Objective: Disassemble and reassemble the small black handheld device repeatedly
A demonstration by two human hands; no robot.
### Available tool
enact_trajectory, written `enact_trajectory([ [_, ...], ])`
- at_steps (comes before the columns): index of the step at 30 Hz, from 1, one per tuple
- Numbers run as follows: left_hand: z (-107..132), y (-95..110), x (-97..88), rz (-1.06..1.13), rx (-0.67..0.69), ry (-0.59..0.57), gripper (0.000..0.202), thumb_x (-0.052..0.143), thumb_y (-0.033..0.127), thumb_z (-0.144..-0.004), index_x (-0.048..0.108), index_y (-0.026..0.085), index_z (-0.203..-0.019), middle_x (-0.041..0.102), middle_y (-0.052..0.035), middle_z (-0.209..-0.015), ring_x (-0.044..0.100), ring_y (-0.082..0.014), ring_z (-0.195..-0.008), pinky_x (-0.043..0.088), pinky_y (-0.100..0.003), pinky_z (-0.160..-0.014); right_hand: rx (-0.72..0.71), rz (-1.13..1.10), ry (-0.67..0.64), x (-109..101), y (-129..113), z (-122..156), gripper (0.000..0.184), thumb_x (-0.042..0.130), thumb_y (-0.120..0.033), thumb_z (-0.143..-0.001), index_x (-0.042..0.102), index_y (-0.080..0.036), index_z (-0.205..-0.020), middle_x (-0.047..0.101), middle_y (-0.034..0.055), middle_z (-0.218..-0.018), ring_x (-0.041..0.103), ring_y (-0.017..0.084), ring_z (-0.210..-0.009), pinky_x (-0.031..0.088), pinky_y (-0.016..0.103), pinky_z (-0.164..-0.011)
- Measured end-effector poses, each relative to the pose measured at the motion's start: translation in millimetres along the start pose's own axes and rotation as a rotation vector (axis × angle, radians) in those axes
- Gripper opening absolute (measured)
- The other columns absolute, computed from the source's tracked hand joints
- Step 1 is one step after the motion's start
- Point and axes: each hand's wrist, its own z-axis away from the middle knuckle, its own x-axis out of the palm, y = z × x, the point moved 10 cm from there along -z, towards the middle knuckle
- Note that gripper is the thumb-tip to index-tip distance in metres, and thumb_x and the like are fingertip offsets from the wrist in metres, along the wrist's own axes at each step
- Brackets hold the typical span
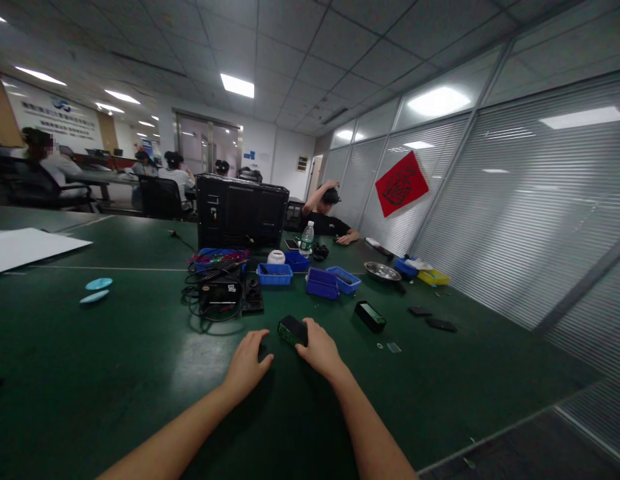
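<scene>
A small black box-shaped case [292, 331], with a speckled green face towards me, sits on the green table in front of me. My right hand [319, 348] grips its right end between thumb and fingers. Just left of the case is my left hand [249, 363], thumb and fingers spread, holding nothing and apart from the case. Farther right lies a similar black case [370, 315] with a pale green window on top. Near it are a small clear plastic piece [394, 347] and a tiny ring [380, 345].
Behind my hands stand a tangle of cables around a black device [220, 293], several blue bins [275, 274], a bottle [307, 239] and the back of a monitor [243, 212]. A metal bowl [383, 271] and yellow tray [433, 277] lie right. A person [326, 213] sits across the table.
</scene>
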Motion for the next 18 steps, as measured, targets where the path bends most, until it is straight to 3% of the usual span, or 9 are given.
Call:
enact_trajectory([
  [3,0.0,0.1,-0.1,-0.005,-0.001,0.0,0.045,0.052,0.022,-0.069,0.047,0.018,-0.114,0.051,-0.0067,-0.111,0.047,-0.0206,-0.108,0.036,-0.035,-0.093,-0.006,0.024,-0.007,1.7,2.0,-1.6,0.058,0.057,-0.027,-0.069,0.037,-0.017,-0.123,0.053,0.0108,-0.109,0.049,0.023,-0.1,0.037,0.032,-0.079],
  [8,-0.3,2.1,-0.6,0.001,-0.003,-0.003,0.044,0.051,0.021,-0.069,0.047,0.018,-0.113,0.052,-0.0066,-0.111,0.047,-0.0208,-0.107,0.037,-0.036,-0.093,-0.012,0.089,0.059,-0.5,-6.7,-1.2,0.048,0.055,-0.025,-0.07,0.045,-0.016,-0.116,0.055,0.0115,-0.102,0.049,0.024,-0.096,0.037,0.033,-0.079],
  [13,-0.8,0.9,0.3,0.011,0.009,0.01,0.044,0.051,0.021,-0.069,0.046,0.019,-0.113,0.052,-0.0062,-0.11,0.048,-0.0209,-0.106,0.037,-0.037,-0.093,-0.091,0.245,0.215,-7.7,-42.2,11.4,0.042,0.053,-0.016,-0.071,0.048,-0.014,-0.113,0.052,0.0152,-0.1,0.044,0.027,-0.092,0.035,0.039,-0.076],
  [18,-1.4,-5.4,1.1,0.023,0.007,0.038,0.043,0.047,0.016,-0.07,0.045,0.018,-0.113,0.052,-0.0067,-0.112,0.046,-0.0207,-0.109,0.036,-0.038,-0.096,-0.227,0.297,0.253,5.1,-78.7,24.2,0.036,0.041,-0.01,-0.079,0.047,-0.012,-0.114,0.051,0.0179,-0.097,0.043,0.028,-0.089,0.034,0.042,-0.072],
])
